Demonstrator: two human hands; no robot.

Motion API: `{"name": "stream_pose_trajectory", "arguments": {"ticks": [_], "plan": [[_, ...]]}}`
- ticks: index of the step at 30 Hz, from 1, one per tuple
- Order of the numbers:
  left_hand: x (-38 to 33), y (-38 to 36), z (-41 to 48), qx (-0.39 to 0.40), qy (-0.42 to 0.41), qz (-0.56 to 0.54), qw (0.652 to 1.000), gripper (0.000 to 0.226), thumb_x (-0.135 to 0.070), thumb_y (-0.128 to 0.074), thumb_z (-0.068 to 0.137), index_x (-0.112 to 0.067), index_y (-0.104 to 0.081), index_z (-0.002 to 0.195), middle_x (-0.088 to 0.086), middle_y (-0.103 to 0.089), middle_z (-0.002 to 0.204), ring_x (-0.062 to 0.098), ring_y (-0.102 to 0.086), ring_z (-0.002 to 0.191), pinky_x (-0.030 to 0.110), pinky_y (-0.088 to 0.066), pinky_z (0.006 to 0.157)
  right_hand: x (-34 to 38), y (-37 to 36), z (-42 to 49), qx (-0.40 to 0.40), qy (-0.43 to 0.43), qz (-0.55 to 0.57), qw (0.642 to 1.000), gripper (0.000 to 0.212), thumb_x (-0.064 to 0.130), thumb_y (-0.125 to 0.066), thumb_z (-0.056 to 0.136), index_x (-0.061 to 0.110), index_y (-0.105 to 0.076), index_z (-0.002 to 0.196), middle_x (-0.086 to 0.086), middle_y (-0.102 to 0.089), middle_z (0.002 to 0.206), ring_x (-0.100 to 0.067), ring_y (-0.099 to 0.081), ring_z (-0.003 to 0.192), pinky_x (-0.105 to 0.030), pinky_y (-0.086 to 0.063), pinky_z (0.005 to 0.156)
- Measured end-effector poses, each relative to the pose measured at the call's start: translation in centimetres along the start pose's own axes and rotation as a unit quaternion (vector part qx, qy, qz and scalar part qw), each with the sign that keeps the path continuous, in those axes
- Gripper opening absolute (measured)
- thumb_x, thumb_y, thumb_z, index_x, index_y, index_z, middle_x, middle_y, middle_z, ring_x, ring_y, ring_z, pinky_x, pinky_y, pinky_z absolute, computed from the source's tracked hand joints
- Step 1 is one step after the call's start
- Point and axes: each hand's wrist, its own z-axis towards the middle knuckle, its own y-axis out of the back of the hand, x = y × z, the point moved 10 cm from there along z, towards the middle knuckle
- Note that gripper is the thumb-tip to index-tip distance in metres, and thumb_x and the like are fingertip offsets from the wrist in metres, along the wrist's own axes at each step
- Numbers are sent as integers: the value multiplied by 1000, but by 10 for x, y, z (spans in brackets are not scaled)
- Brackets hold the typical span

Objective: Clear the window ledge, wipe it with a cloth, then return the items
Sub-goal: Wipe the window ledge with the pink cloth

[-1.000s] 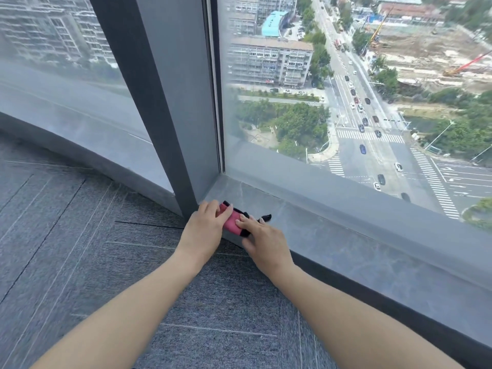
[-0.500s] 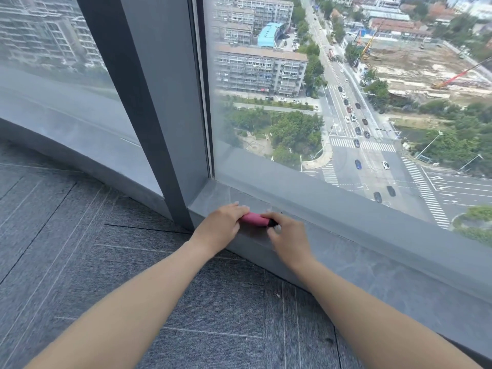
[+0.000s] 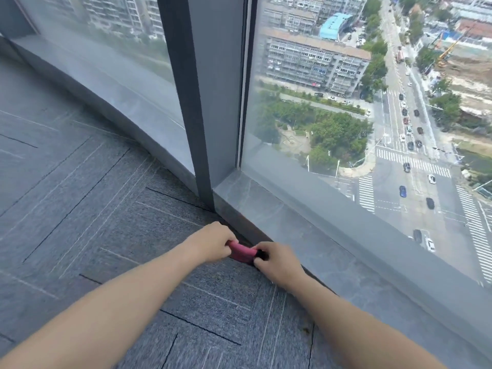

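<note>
Lowering pink item (image 3: 241,252) off ledge (image 3: 292,222): left hand (image 3: 213,242), right hand (image 3: 277,262).

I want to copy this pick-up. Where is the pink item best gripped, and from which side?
By its two short ends, coming from the carpet side. The pink item is long and narrow and lies along the front of the ledge, which blocks the far side. The left hand grips its pink end, the right hand its black end; that probably holds it steady.
</note>
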Motion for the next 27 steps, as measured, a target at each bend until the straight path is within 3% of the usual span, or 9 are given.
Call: {"name": "stream_pose_trajectory", "arguments": {"ticks": [4, 6, 9, 12, 15, 19, 21, 24, 27], "plan": [[10, 48, -77, -9, 150, -278, 949, 26, -14, -58, 78, -25, -78, 92, -1, -73, 78, 19, -65, 67, 23, -51, 58, 46, 38, -36, 71, -70, 122, 987, 11, 25, -64, 70, 23, -72, 77, 0, -65, 68, -16, -61, 65, -38, -57, 69], [7, 82, -123, -24, 183, -440, 879, 27, -8, -58, 84, -22, -77, 97, 5, -75, 88, 19, -68, 78, 30, -58, 74, 84, 66, -58, 82, -96, 184, 975, 10, 28, -66, 66, 21, -70, 72, -3, -63, 66, -24, -65, 64, -50, -58, 74], [-5, 149, -207, -50, 197, -617, 760, 23, -3, -55, 93, -10, -71, 108, 12, -72, 102, 23, -67, 90, 40, -57, 81, 174, 106, -95, 124, -94, 227, 961, 4, 11, -62, 88, 12, -64, 85, -10, -61, 70, -18, -64, 52, -41, -58, 64], [-8, 229, -300, -82, 187, -674, 710, 25, -7, -63, 91, -8, -65, 117, 13, -72, 106, 23, -69, 92, 39, -57, 82, 282, 139, -128, 163, -81, 223, 958, 5, 10, -59, 93, 12, -63, 96, -14, -64, 82, -22, -68, 60, -38, -60, 67], [6, 311, -404, -146, 206, -699, 669, 30, -4, -68, 88, -8, -63, 117, 11, -72, 103, 19, -70, 85, 31, -57, 68, 407, 163, -162, 189, -49, 202, 960, 7, 14, -64, 90, 11, -65, 97, -13, -61, 79, -28, -62, 69, -41, -57, 71], [46, 405, -543, -245, 244, -717, 605, 29, 2, -67, 87, -5, -63, 115, 11, -70, 96, 21, -66, 80, 30, -55, 68, 587, 173, -199, 221, -3, 194, 956, 4, 12, -66, 90, 14, -64, 88, 0, -53, 51, -13, -51, 41, -24, -47, 48], [73, 445, -611, -299, 260, -721, 568, 26, 2, -66, 88, -8, -63, 112, 8, -69, 90, 19, -66, 75, 27, -55, 63, 675, 170, -213, 229, 30, 204, 951, 4, 11, -67, 90, 11, -65, 87, -1, -50, 52, -10, -45, 35, -19, -41, 41], [107, 499, -705, -375, 256, -720, 524, 22, 0, -64, 90, -10, -63, 109, 6, -70, 90, 16, -67, 74, 23, -54, 59, 795, 152, -241, 275, 82, 231, 930, 14, 15, -66, 92, 4, -67, 101, -10, -62, 73, -20, -63, 51, -34, -61, 58], [136, 540, -788, -437, 229, -726, 480, 17, -1, -63, 90, -11, -65, 103, 5, -71, 90, 15, -67, 76, 22, -53, 62, 892, 123, -266, 331, 103, 258, 902, 22, 16, -65, 93, -1, -65, 108, -15, -66, 83, -34, -70, 72, -48, -61, 76]]}}
